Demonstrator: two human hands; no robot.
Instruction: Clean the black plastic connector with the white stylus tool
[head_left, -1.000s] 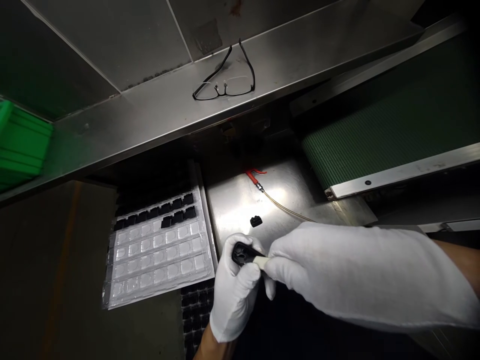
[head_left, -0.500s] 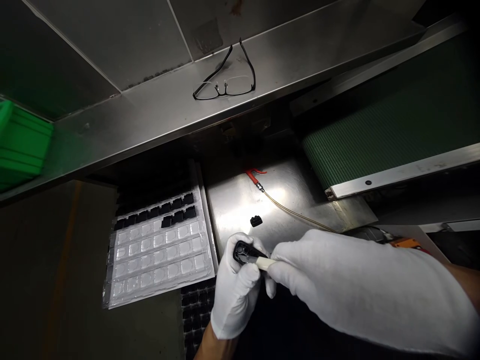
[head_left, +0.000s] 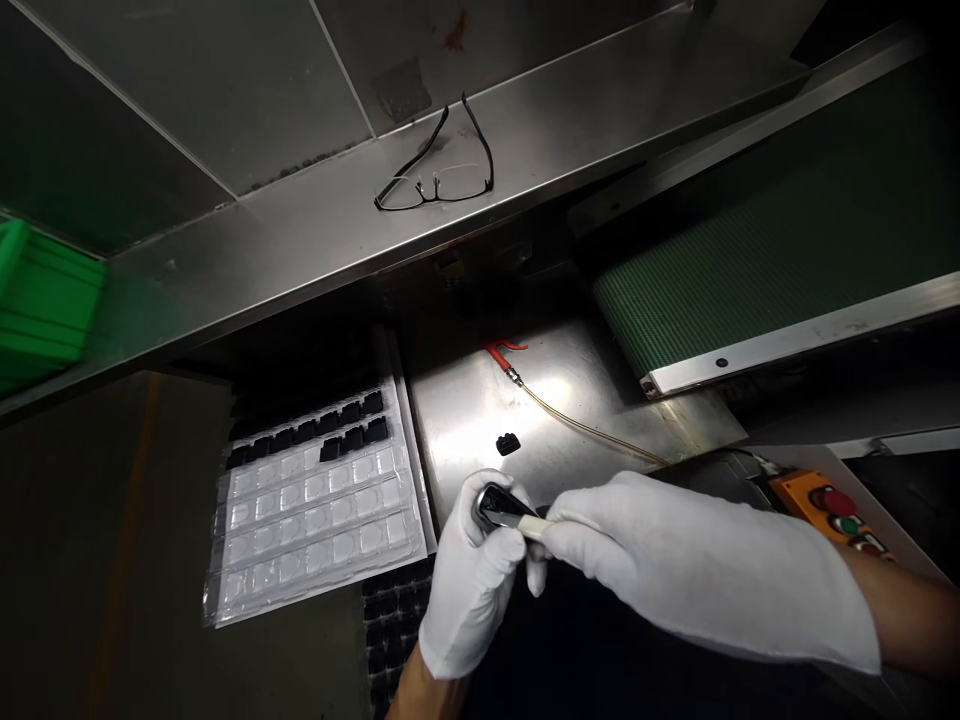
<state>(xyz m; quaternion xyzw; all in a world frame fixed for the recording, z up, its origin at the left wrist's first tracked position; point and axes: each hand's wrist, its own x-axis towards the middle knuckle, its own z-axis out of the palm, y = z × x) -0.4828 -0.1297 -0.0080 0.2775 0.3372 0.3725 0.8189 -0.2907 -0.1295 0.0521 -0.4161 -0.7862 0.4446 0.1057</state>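
Small black plastic part (head_left: 495,505) pinched in the white-gloved left hand (head_left: 472,580) over the steel worktop (head_left: 570,400) — fingers closed around it. White-gloved right hand (head_left: 675,570) closed on a pale thin tool (head_left: 529,523), long axis pointing left into the part.

Over the last second the right hand (head_left: 675,580) has drawn back toward the right, so that its sleeve edge and bare forearm now show, and it reaches the small black part (head_left: 496,505) with a longer stretch of the pale tool (head_left: 534,525) exposed. The part in the left hand (head_left: 472,580) has turned: earlier its open ring faced up, now a glossy rounded side catches the light. With the right arm lower and the view shifted slightly, an orange control box (head_left: 832,505) with red and green buttons has come into sight at the right, where the glove covered it before.
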